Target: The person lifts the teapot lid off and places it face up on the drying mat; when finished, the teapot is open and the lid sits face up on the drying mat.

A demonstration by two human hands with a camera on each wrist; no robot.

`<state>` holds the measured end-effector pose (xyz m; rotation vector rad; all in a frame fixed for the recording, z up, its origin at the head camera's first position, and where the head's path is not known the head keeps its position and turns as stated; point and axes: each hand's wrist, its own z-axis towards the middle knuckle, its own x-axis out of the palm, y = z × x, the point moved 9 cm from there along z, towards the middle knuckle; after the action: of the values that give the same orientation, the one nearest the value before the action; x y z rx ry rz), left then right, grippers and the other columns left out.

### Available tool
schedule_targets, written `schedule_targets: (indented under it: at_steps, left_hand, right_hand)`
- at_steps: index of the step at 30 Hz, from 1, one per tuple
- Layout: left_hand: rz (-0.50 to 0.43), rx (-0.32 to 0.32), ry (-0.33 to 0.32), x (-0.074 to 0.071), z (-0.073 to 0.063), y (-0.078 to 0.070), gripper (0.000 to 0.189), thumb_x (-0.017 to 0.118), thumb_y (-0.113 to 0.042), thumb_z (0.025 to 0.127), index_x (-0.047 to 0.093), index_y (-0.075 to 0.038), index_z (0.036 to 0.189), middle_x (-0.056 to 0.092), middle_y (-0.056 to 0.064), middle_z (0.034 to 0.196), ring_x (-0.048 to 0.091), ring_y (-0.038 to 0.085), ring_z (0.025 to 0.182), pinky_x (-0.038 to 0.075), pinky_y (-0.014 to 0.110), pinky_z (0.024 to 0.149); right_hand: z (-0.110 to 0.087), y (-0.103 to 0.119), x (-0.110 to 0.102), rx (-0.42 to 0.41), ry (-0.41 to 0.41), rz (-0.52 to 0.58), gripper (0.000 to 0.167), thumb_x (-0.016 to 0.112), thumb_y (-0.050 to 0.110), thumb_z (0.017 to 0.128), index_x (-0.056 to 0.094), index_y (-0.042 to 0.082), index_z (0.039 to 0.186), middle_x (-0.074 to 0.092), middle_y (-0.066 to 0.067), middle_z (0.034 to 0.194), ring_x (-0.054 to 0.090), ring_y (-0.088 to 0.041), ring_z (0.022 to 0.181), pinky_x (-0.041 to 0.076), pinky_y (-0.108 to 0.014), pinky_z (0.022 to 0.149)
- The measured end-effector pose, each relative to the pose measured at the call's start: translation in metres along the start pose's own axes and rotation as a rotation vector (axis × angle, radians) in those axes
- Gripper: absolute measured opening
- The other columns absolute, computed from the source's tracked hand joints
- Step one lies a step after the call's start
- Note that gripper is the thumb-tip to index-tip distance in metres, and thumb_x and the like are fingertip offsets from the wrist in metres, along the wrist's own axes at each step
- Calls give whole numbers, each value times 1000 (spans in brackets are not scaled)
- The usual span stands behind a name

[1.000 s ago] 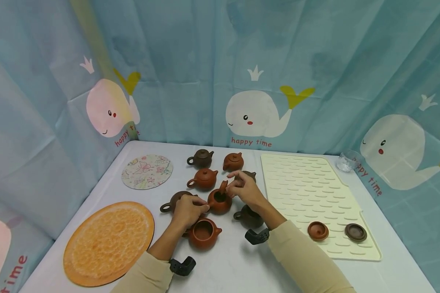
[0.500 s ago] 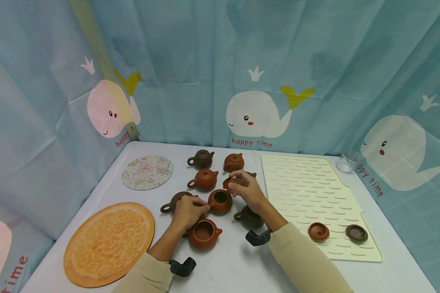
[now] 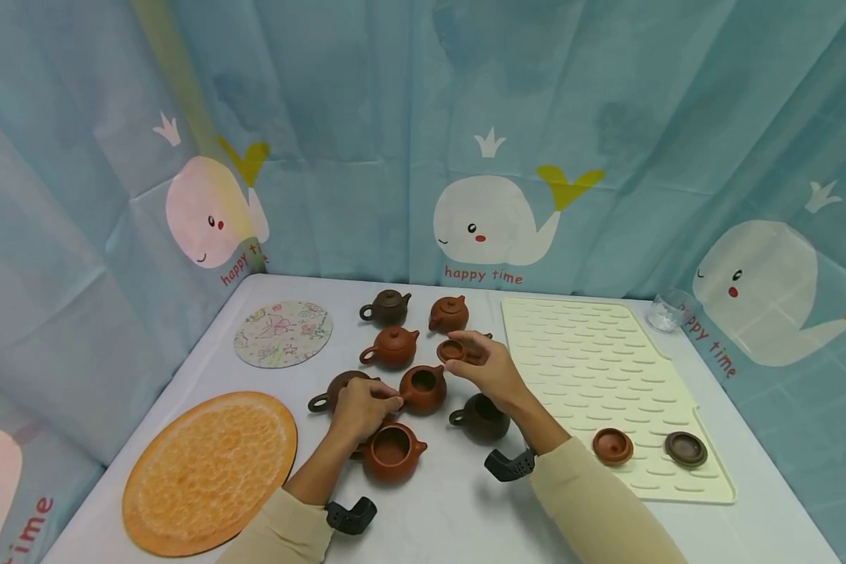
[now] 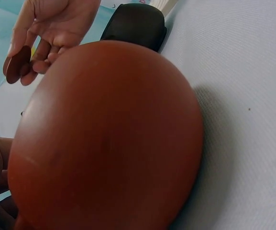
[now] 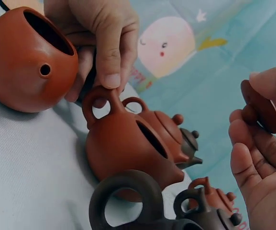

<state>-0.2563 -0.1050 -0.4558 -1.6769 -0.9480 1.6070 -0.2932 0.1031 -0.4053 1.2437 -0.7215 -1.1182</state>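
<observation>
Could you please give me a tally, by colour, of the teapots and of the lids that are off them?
Reddish teapots: 4
Dark brown teapots: 4
Reddish lids: 2
Dark brown lid: 1
Total: 11

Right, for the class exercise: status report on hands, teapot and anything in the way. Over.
Left hand pinching handle of red teapot. Right hand holding lid, off the teapot. Mouth uncovered; other teapots close by.
</observation>
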Motion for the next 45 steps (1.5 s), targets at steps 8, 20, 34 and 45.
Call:
schedule_targets:
  at_steps: [8, 20, 34, 45]
  left_hand:
    - [2, 7, 0, 0, -1, 0, 3, 77, -15, 83, 77, -13, 85, 63, -4, 68, 58, 13, 64, 47, 32, 62]
    - [-3, 9, 1, 1, -1, 3, 4, 77, -15, 83, 77, -12, 87, 64, -3, 70, 58, 14, 65, 47, 32, 61]
    - [-3, 12, -2, -1, -1, 4, 5, 77, -15, 83, 77, -13, 87, 64, -3, 69, 59, 13, 64, 47, 32, 62]
    - [-15, 16, -2, 0, 0, 1, 6, 77, -15, 83, 77, -12, 88, 64, -4, 67, 60, 13, 63, 47, 32, 60]
  right_hand:
    - [-10, 14, -9, -41, 12, -5, 45, 71, 4, 87, 55, -3, 128, 62, -17, 117, 61, -28, 101, 51, -30, 83]
    - [-29, 28, -35, -39, -31, -83, 43, 73, 5, 86, 56, 3, 126, 61, -16, 114, 60, -27, 97, 51, -30, 79]
    - [-52, 36, -66, -62, -109, -109, 44, 72, -1, 84, 56, -3, 125, 58, -20, 116, 61, -23, 92, 51, -26, 75]
    - [-73, 50, -94, -99, -190, -230, 43, 71, -1, 85, 56, -4, 125, 60, -21, 112, 58, -18, 91, 48, -23, 72]
